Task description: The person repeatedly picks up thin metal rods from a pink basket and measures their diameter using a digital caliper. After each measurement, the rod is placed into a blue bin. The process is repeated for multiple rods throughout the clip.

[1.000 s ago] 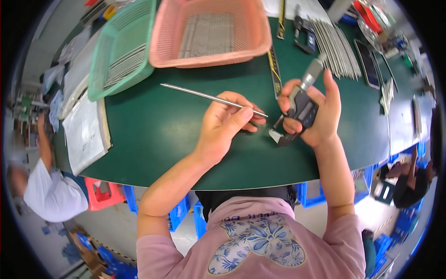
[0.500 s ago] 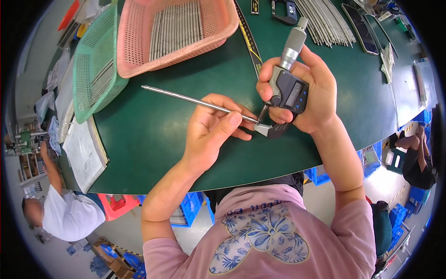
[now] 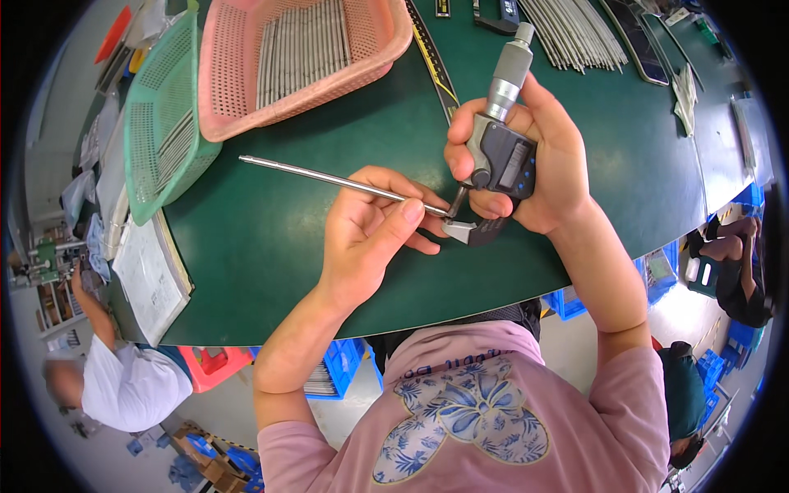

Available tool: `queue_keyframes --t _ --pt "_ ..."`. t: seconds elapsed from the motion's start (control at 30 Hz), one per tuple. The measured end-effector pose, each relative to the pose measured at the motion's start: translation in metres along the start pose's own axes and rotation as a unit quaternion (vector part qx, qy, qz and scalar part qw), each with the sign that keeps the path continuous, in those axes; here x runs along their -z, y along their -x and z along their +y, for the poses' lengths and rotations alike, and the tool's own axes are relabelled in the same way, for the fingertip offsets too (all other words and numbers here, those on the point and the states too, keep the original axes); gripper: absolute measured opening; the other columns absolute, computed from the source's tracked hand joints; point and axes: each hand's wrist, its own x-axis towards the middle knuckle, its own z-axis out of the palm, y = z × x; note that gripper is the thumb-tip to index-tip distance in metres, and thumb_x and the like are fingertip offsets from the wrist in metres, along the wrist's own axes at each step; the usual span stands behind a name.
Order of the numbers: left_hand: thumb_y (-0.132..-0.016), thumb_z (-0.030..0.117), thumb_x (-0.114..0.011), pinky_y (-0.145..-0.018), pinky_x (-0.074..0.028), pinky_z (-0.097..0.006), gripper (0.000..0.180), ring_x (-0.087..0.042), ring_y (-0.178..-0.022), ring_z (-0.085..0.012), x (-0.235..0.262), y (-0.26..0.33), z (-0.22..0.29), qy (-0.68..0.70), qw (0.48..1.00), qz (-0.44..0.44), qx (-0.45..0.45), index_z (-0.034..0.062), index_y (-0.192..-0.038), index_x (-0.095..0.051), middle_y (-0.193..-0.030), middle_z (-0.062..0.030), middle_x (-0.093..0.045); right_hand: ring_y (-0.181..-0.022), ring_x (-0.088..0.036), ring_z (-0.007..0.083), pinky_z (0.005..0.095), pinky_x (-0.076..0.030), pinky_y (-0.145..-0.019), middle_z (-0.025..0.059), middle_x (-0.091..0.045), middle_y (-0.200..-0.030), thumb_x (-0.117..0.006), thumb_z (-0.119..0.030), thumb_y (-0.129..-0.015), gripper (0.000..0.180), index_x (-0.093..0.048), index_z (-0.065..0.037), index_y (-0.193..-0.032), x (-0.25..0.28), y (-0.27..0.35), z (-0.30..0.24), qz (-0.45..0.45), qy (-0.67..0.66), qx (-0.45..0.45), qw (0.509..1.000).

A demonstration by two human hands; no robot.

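"Start at the left hand (image 3: pixel 362 238). How's it posed?"

"On my feed it's pinched on a thin metal rod (image 3: pixel 316 177), thumb laid on top towards the rod's right end, fingers curled beneath. Its forearm (image 3: pixel 300 345) climbs from the lower edge. I see the rod slanting, far end up to the left, above the desk (image 3: pixel 255 255)."

"And the right hand (image 3: pixel 555 168)?"

"Wrapped round a digital micrometer (image 3: pixel 511 160), fingertips showing along its left side, thimble pointing up and slightly right. I have the rod's right end at the gap between the measuring faces; whether they touch it I can't tell."

"Further out?"

"Beyond the hands I get a pink basket (image 3: pixel 304 109) with a row of rods (image 3: pixel 302 53), then a green basket (image 3: pixel 146 160) just left of it. A black-and-yellow ruler (image 3: pixel 434 62) lies right of the pink one. Towards upper right I've a fan of rods (image 3: pixel 571 34) and a phone (image 3: pixel 637 41); papers (image 3: pixel 156 275) rest at the left."
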Motion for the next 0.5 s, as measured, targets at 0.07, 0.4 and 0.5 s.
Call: queue_keyframes --t 0.07,0.4,0.5 --pt "-0.086 0.011 -0.052 -0.061 -0.054 -0.027 0.016 -0.060 -0.077 -0.0183 0.0000 0.0001 -0.0011 0.002 1.000 -0.001 -0.003 0.0018 -0.096 -0.044 -0.092 -0.0159 -0.058 -0.037 -0.042 0.0159 0.0230 -0.036 -0.036 0.0128 -0.056 -0.066 -0.016 -0.053 -0.087 0.068 -0.054 0.004 -0.083 -0.0011 0.0011 -0.0011 -0.001 -0.005 -0.006 1.000" --pt "-0.086 0.012 -0.051 -0.061 -0.055 -0.030 0.017 -0.060 -0.077 -0.0187 0.0016 -0.0005 -0.0038 -0.020 0.999 -0.013 -0.023 0.0006 -0.097 -0.044 -0.092 -0.0158 -0.055 -0.038 -0.044 0.0143 0.0221 -0.036 -0.035 0.0119 -0.057 -0.065 -0.028 -0.058 -0.083 0.067 -0.055 0.003 -0.081 -0.0017 0.0015 0.0003 -0.003 0.012 0.015 1.000" --pt "-0.086 0.012 -0.051 -0.062 -0.055 -0.030 0.017 -0.060 -0.076 -0.0188 0.0016 -0.0007 -0.0040 -0.025 0.999 -0.012 -0.024 0.0006 -0.097 -0.044 -0.092 -0.0156 -0.055 -0.037 -0.044 0.0133 0.0215 -0.036 -0.035 0.0115 -0.057 -0.064 -0.033 -0.059 -0.083 0.065 -0.056 0.001 -0.079 -0.0028 0.0015 0.0004 0.014 0.043 0.026 0.999"
